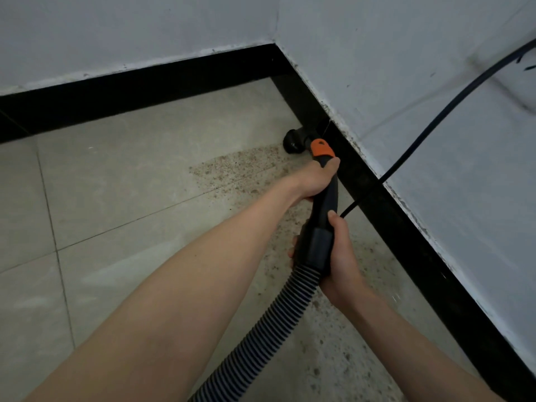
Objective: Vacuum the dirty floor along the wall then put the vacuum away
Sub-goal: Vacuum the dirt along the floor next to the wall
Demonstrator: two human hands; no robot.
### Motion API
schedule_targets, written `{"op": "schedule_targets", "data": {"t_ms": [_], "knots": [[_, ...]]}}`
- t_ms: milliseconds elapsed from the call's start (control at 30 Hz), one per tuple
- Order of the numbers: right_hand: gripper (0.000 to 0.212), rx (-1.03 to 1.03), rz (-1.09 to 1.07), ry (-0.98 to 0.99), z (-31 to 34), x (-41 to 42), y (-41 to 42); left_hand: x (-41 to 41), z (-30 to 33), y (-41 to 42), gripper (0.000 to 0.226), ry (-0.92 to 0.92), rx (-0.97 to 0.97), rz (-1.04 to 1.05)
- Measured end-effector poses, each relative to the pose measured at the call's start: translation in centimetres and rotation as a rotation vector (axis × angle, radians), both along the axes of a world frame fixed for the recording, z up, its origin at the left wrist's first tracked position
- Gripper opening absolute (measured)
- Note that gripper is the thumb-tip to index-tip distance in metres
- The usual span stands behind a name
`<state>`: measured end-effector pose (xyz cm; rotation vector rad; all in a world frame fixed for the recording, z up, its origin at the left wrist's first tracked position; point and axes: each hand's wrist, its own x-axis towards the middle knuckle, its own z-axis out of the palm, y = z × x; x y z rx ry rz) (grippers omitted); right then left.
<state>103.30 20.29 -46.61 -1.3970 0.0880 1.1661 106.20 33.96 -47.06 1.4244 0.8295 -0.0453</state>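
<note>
Black plastic with an orange collar, the vacuum handle (324, 195) slants down toward the corner where two white walls meet, its round nozzle (293, 143) resting on the pale tiled floor (121, 198) just beside the black skirting (385, 216) of the right-hand wall (406, 82). The left hand (317, 178) has its grip wrapped round the upper handle just below the orange collar, while the right hand (340, 256) has its grip clenched round the cuff where the ribbed hose (269, 323) joins. Brown grit (246, 166) lies scattered on the tiles under and behind the nozzle along that wall, and a black cable (429, 129) hangs across the wall down to the floor near the handle.
</note>
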Motion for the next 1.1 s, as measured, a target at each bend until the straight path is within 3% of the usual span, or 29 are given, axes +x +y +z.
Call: {"op": "schedule_targets", "data": {"t_ms": [533, 967, 1100], "knots": [[0.051, 0.011, 0.091, 0.065, 0.8, -1.6, 0.5, -2.9, 0.5, 0.7, 0.065, 0.01, -0.025, 0.135], [0.048, -0.015, 0.241, 0.013, 1.4, -5.9, 0.6, -8.7, 0.4, 1.3, 0.051, -0.033, -0.116, 0.231], [0.048, -0.021, 0.264, -0.008, 1.3, -7.7, 1.3, -11.0, 0.8, 1.9, 0.037, -0.037, -0.145, 0.261]]}}
